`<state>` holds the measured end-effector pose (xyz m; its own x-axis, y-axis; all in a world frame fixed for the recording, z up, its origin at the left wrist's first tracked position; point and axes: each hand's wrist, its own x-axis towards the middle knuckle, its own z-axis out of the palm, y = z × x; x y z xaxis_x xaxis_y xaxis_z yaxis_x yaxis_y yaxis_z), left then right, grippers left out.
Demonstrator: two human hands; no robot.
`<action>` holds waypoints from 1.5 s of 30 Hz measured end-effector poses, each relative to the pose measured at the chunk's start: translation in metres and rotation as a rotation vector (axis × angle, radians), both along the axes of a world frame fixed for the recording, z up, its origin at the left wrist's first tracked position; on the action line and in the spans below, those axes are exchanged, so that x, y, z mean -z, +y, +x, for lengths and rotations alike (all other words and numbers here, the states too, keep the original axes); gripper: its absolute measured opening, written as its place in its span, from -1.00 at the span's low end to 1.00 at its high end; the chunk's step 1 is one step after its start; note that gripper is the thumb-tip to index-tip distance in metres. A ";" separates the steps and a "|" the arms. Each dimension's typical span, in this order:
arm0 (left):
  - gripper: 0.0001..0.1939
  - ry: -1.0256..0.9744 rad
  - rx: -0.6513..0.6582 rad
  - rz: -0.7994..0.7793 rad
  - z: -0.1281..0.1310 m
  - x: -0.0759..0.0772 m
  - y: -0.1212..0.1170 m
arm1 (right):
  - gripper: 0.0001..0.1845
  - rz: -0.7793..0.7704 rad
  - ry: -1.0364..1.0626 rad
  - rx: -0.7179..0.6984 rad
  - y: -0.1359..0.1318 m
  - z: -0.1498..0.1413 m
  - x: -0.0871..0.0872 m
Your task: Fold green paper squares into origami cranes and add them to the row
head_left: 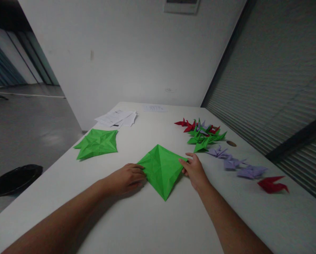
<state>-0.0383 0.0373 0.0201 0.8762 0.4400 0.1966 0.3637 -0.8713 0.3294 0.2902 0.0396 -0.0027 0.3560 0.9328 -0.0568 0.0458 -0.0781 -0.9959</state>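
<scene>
A creased green sheet of origami paper [162,169] lies in front of me, turned so that one corner points towards me. My left hand [130,178] is at its left corner, fingers curled over the edge and partly hiding it. At the right corner, my right hand [193,169] pinches the paper between thumb and fingers, and that side looks slightly raised. To the left rest more creased green sheets [98,143], overlapping one another and apart from my hands.
On the right stand a pile of folded green cranes [202,139] and red cranes [186,123], several purple cranes [233,163] and a red crane [273,184]. Printed papers [115,118] lie at the back left. A black-lined bin [16,180] stands beside the table [158,229].
</scene>
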 end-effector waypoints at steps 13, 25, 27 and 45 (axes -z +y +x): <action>-0.68 -0.035 0.042 -0.061 -0.006 -0.001 0.006 | -0.81 -0.062 -0.647 -0.146 0.010 0.032 0.021; -0.74 -0.134 -0.149 -0.015 -0.009 0.007 0.010 | -0.78 -0.139 -0.249 -0.188 0.005 0.024 0.008; -0.76 -0.200 -0.310 -0.014 -0.009 0.013 0.015 | -0.76 -0.153 -0.201 -0.198 0.003 0.023 0.006; -0.53 -0.408 -0.749 -0.603 -0.005 0.020 0.031 | -0.49 0.041 0.070 -0.188 0.000 0.017 -0.009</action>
